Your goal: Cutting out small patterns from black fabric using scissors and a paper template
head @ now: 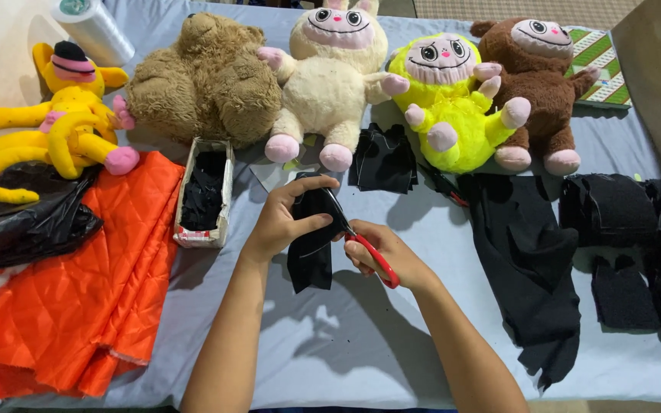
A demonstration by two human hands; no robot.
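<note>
I hold a folded piece of black fabric [311,245] up above the middle of the bench [361,344], and my left hand [284,218] pinches its upper part, thumb in front and fingers curled behind. My right hand [380,252] grips red-handled scissors [361,245], fingers through the loops, and the blades reach up to the fabric's right edge; I cannot tell how far apart the blades stand.

Just left of the fabric a small cardboard box [204,191] holds black scraps. Beyond it lies a sheet of orange quilted cloth [101,283] with a crumpled black plastic bag [28,222] on its upper corner. To the right, a long strip of black cloth [533,260] runs down the bench, with more dark pieces [629,222] stacked past it.

Along the far edge sit plush toys: a yellow long-limbed one [55,122], a brown bear [204,80], a cream one [330,84], a neon yellow one [457,107] and a dark brown one [545,84].
</note>
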